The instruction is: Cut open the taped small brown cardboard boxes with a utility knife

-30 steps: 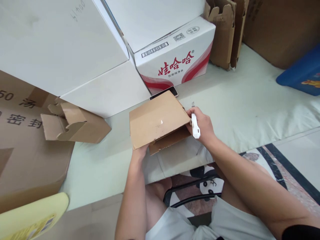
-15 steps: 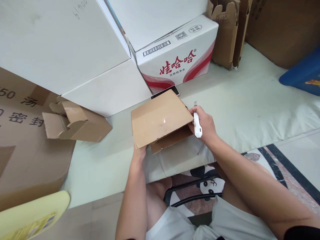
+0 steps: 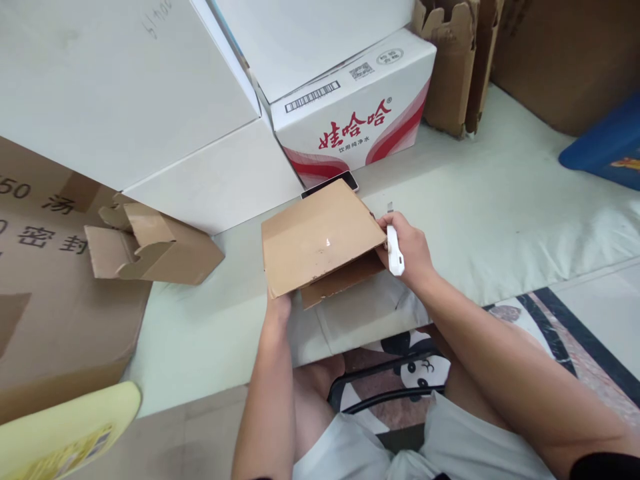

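A brown cardboard box [image 3: 323, 243], small and flattish, is tilted between my hands, its open side facing me. A loose flap [image 3: 340, 281] shows below the top panel. My left hand [image 3: 279, 303] holds the box at its near left corner; the fingers are hidden under the cardboard. At the right edge, my right hand [image 3: 411, 248] is closed round a white utility knife [image 3: 395, 252]. The knife's short metal blade [image 3: 391, 207] sticks out past the fingers, pointing away from me. My right fingertips touch the box's side.
Behind the box, a dark-screened phone-like device [image 3: 333, 183] leans near a white water carton [image 3: 360, 127]. An open small cardboard box [image 3: 165, 243] lies to the left. A pale cloth [image 3: 480, 227] covers the surface. A yellow container [image 3: 70, 427] stands front left, a blue one [image 3: 607, 147] far right.
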Action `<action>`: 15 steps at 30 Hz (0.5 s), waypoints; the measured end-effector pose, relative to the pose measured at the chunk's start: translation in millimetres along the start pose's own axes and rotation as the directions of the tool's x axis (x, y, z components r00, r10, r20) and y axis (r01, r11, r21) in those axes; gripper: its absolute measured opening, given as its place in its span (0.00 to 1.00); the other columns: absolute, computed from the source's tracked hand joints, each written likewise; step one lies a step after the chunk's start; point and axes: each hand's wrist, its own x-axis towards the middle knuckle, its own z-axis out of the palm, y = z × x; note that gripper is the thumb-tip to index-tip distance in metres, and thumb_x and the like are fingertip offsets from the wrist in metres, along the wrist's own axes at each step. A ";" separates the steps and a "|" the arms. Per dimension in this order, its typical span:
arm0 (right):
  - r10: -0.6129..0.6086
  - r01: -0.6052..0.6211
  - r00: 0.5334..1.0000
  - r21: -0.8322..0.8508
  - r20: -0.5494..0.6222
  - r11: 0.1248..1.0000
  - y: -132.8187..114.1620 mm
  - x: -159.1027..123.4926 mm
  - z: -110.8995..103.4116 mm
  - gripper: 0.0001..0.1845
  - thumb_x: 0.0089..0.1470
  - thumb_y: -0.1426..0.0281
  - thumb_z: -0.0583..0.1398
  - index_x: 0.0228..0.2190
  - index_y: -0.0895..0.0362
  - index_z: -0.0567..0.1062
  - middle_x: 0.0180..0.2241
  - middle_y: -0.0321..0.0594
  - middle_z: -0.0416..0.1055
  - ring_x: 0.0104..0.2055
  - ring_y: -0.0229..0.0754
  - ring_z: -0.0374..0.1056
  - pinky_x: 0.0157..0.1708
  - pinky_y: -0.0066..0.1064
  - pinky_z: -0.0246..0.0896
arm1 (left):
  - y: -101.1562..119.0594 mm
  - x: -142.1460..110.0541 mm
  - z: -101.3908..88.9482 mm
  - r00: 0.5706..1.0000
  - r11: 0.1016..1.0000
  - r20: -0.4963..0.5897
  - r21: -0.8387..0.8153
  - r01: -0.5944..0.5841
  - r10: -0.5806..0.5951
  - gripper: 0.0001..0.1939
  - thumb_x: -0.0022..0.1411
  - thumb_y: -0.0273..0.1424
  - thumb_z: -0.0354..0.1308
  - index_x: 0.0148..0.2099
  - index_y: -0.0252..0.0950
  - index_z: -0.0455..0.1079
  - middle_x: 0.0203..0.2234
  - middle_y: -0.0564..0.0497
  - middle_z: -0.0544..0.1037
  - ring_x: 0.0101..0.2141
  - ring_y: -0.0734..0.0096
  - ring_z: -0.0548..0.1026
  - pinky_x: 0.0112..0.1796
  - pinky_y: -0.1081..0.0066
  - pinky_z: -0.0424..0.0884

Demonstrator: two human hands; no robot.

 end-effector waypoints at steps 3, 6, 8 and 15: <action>0.000 0.000 1.000 -0.007 0.006 1.000 1.3 0.3 0.7 0.16 0.38 0.61 0.59 0.34 0.49 0.69 0.25 0.35 0.72 0.27 0.44 0.64 0.33 0.34 0.56 | -0.6 0.3 0.1 1.000 0.999 -0.006 0.033 -0.013 0.014 0.33 0.46 0.55 0.77 0.48 0.41 0.82 0.46 0.47 0.87 0.53 0.54 0.84 0.54 0.62 0.82; -0.005 0.005 1.000 -0.007 0.005 1.000 1.8 -0.2 0.5 0.16 0.38 0.61 0.59 0.34 0.49 0.69 0.25 0.34 0.71 0.27 0.44 0.63 0.32 0.34 0.56 | -1.3 0.4 -1.0 1.000 0.998 0.003 0.060 -0.027 0.027 0.33 0.47 0.56 0.77 0.49 0.41 0.82 0.47 0.47 0.87 0.51 0.54 0.84 0.53 0.61 0.82; 0.001 -0.001 1.000 -0.009 0.007 1.000 1.3 -0.7 -0.2 0.17 0.38 0.61 0.60 0.34 0.49 0.69 0.25 0.34 0.71 0.27 0.44 0.63 0.32 0.34 0.56 | -2.3 1.0 -2.9 0.999 0.996 0.018 0.077 -0.033 0.032 0.34 0.46 0.55 0.77 0.50 0.41 0.82 0.49 0.47 0.87 0.51 0.54 0.84 0.54 0.61 0.82; 0.009 -0.009 1.000 -0.029 0.005 1.000 0.9 0.5 -0.3 0.15 0.39 0.63 0.59 0.34 0.49 0.69 0.24 0.33 0.70 0.26 0.43 0.64 0.31 0.33 0.55 | -11.0 4.9 -10.4 0.997 0.993 0.052 0.108 -0.057 0.052 0.29 0.52 0.55 0.74 0.50 0.44 0.81 0.48 0.49 0.87 0.53 0.58 0.84 0.57 0.63 0.80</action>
